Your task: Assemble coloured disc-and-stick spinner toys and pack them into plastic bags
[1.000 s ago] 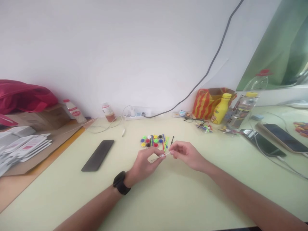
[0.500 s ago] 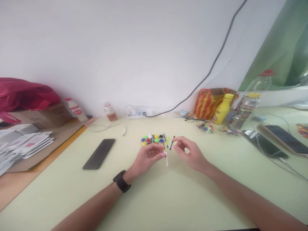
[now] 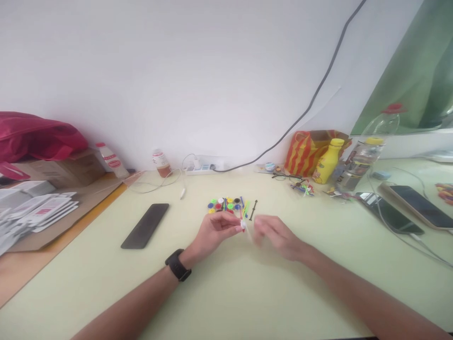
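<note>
My left hand, with a black watch on the wrist, pinches a small white plastic piece with a bit of red at its lower end. A thin white stick, smeared by motion, reaches from it towards my right hand. The fingers of my right hand are blurred beside that stick, and whether they touch it cannot be made out. Beyond my hands lie several small coloured discs, yellow-green sticks and a black stick with widened ends.
A black phone lies on the left of the table. Along the wall stand a drink bottle, a power strip, a striped bag and a yellow bottle. Two phones and cables occupy the right; white boxes are piled left.
My right hand has moved down and slightly nearer to me, away from the black stick. The white stick has swung from nearly vertical to slanting right. My left hand keeps its pinch.
</note>
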